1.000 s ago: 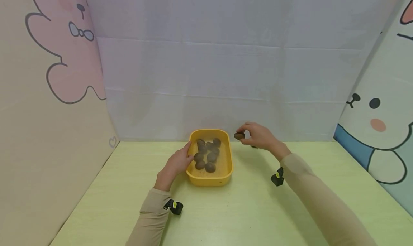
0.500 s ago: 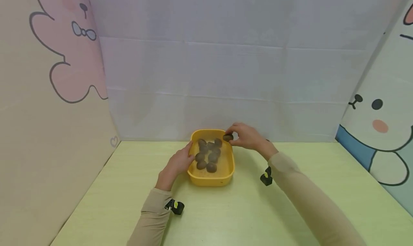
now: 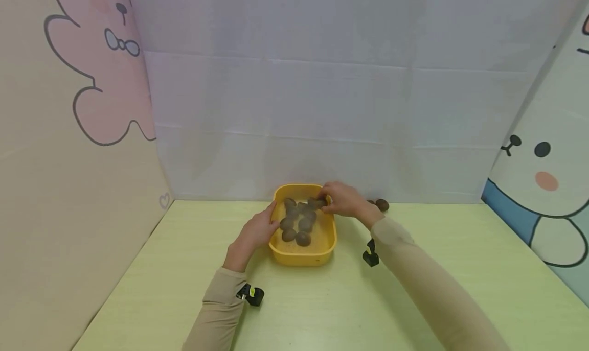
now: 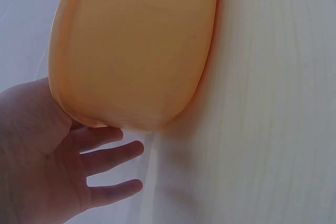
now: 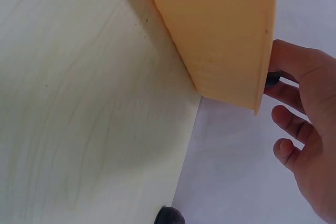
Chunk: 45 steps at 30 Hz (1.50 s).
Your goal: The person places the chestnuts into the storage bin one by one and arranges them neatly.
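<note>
A yellow plastic tub (image 3: 302, 260) stands at the back of the table, with several dark brown, egg-shaped things (image 3: 303, 238) lying in its bottom. My left hand (image 3: 254, 233) grips the tub's left wall, thumb over the rim; in the left wrist view its fingers (image 4: 113, 159) spread along the outside. At the far right corner of the tub, my right hand (image 3: 342, 200) reaches over the rim and pinches another brown egg-shaped thing (image 3: 321, 204). The right wrist view shows only a dark bit of that held thing (image 5: 272, 80) beyond the rim.
Beside my right wrist, more brown egg-shaped things (image 3: 382, 205) lie on the pale green table (image 3: 331, 310) against the white back curtain (image 3: 285, 111). Side panels with cartoon animals (image 3: 543, 187) border the table left and right.
My right hand has carried the brown egg-shaped thing leftward from beside the tub, over its rim and down into the far right corner. My left hand keeps its grip on the tub.
</note>
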### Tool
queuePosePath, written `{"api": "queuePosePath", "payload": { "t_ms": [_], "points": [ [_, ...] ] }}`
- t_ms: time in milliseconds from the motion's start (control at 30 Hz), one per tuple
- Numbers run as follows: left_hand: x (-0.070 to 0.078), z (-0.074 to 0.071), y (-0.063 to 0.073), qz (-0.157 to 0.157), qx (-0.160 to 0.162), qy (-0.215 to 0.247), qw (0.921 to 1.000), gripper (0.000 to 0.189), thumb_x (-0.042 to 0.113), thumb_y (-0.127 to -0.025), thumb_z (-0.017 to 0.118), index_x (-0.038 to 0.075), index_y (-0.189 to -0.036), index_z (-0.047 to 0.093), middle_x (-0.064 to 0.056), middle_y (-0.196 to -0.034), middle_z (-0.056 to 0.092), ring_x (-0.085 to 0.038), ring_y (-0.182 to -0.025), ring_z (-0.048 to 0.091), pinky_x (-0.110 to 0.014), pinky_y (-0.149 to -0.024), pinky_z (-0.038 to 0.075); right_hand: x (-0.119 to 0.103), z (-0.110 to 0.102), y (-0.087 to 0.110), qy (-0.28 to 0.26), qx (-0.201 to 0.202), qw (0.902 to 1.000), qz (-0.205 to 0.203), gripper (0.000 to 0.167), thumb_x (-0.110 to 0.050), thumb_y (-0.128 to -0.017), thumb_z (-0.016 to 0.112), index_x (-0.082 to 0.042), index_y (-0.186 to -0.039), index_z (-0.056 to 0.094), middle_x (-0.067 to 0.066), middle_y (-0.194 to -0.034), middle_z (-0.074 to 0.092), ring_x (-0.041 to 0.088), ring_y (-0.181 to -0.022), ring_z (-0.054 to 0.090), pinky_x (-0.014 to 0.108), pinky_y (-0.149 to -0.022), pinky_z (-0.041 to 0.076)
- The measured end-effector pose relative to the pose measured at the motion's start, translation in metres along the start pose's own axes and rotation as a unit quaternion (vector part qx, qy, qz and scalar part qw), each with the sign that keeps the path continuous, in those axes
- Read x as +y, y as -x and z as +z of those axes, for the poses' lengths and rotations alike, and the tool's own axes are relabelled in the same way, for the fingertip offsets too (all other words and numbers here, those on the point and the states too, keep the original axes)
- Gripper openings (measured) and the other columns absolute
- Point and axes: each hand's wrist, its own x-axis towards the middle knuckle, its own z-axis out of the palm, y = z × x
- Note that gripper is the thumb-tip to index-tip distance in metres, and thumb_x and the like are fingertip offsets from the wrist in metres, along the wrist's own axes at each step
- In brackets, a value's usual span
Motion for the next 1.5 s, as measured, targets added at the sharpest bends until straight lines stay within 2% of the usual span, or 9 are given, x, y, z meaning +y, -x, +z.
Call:
{"api": "queuePosePath", "payload": {
  "t_ms": [200, 367, 567, 833, 933, 1067, 1233, 1300, 1500],
  "points": [
    [0.0, 0.001, -0.001, -0.002, -0.004, 0.002, 1.0, 0.066, 0.019, -0.098, 0.046, 0.008, -0.159, 0.024, -0.006, -0.075, 0.048, -0.015, -0.053, 0.04, -0.028, -0.051, 0.035, -0.004, 0.004, -0.004, 0.02, -0.009, 0.9998, 0.002, 0.031, -0.017, -0.081, 0.073, -0.012, -0.111, 0.075, 0.005, -0.106, 0.068, 0.024, -0.098, 0.061, 0.042, -0.087, 0.051],
    [0.001, 0.0, 0.0, 0.0, -0.004, 0.005, 1.0, 0.066, 0.018, -0.097, 0.046, 0.008, -0.158, 0.024, -0.006, -0.075, 0.049, -0.015, -0.053, 0.041, -0.028, -0.051, 0.035, -0.008, 0.006, -0.004, 0.04, -0.03, 0.9986, 0.021, 0.032, -0.017, -0.081, 0.074, -0.013, -0.113, 0.075, 0.005, -0.112, 0.07, 0.027, -0.103, 0.059, 0.045, -0.092, 0.048],
    [0.003, 0.0, -0.001, -0.001, -0.004, 0.006, 1.0, 0.066, 0.018, -0.097, 0.046, 0.009, -0.159, 0.024, -0.006, -0.076, 0.05, -0.015, -0.053, 0.04, -0.028, -0.051, 0.035, -0.009, 0.005, -0.002, 0.036, -0.046, 0.9975, 0.041, 0.03, -0.021, -0.085, 0.074, -0.013, -0.114, 0.075, 0.003, -0.111, 0.07, 0.027, -0.102, 0.055, 0.049, -0.091, 0.043],
    [0.005, 0.0, 0.0, 0.001, -0.001, 0.003, 1.0, 0.066, 0.019, -0.097, 0.047, 0.009, -0.158, 0.025, -0.012, -0.092, 0.059, -0.017, -0.056, 0.042, -0.028, -0.053, 0.036, -0.001, -0.007, 0.009, 0.018, 0.016, 0.9997, 0.011, 0.022, -0.018, -0.088, 0.071, -0.01, -0.107, 0.077, 0.005, -0.105, 0.072, 0.03, -0.1, 0.061, 0.047, -0.089, 0.047],
    [0.005, 0.0, -0.001, 0.003, -0.001, 0.002, 1.0, 0.066, 0.019, -0.097, 0.047, 0.008, -0.158, 0.025, -0.012, -0.09, 0.058, -0.017, -0.055, 0.042, -0.028, -0.052, 0.036, 0.006, -0.01, 0.015, 0.006, 0.035, 0.9993, 0.004, 0.02, -0.018, -0.089, 0.071, -0.008, -0.106, 0.077, 0.006, -0.103, 0.072, 0.031, -0.101, 0.062, 0.047, -0.091, 0.047],
    [0.003, 0.001, -0.002, 0.004, 0.0, 0.001, 1.0, 0.066, 0.018, -0.096, 0.047, 0.008, -0.158, 0.025, -0.012, -0.089, 0.058, -0.017, -0.056, 0.043, -0.029, -0.053, 0.036, 0.017, -0.011, 0.022, -0.015, 0.051, 0.9986, 0.007, 0.02, -0.018, -0.09, 0.07, -0.007, -0.107, 0.076, 0.007, -0.102, 0.072, 0.033, -0.101, 0.064, 0.048, -0.091, 0.048],
    [-0.001, 0.002, -0.003, 0.004, 0.001, 0.0, 1.0, 0.066, 0.018, -0.096, 0.047, 0.008, -0.158, 0.026, -0.014, -0.101, 0.061, -0.018, -0.058, 0.043, -0.029, -0.054, 0.036, 0.024, -0.014, 0.03, -0.055, 0.072, 0.9957, 0.014, 0.021, -0.016, -0.091, 0.069, -0.005, -0.107, 0.075, 0.008, -0.101, 0.072, 0.034, -0.1, 0.065, 0.048, -0.09, 0.05],
    [-0.002, 0.002, -0.003, 0.004, 0.0, 0.002, 1.0, 0.066, 0.018, -0.096, 0.047, 0.008, -0.158, 0.025, -0.014, -0.103, 0.061, -0.018, -0.058, 0.043, -0.029, -0.054, 0.037, 0.027, -0.016, 0.033, -0.056, 0.082, 0.995, 0.013, 0.02, -0.014, -0.09, 0.069, -0.004, -0.107, 0.075, 0.008, -0.1, 0.072, 0.033, -0.098, 0.065, 0.047, -0.087, 0.051],
    [-0.006, 0.003, -0.003, 0.009, 0.004, 0.0, 1.0, 0.066, 0.019, -0.097, 0.046, 0.005, -0.158, 0.026, -0.011, -0.09, 0.057, -0.016, -0.056, 0.042, -0.028, -0.054, 0.036, 0.037, -0.021, 0.042, -0.053, 0.093, 0.9939, 0.028, 0.021, -0.014, -0.091, 0.068, -0.003, -0.108, 0.075, 0.009, -0.1, 0.071, 0.032, -0.094, 0.063, 0.042, -0.077, 0.05]
  ]
}}
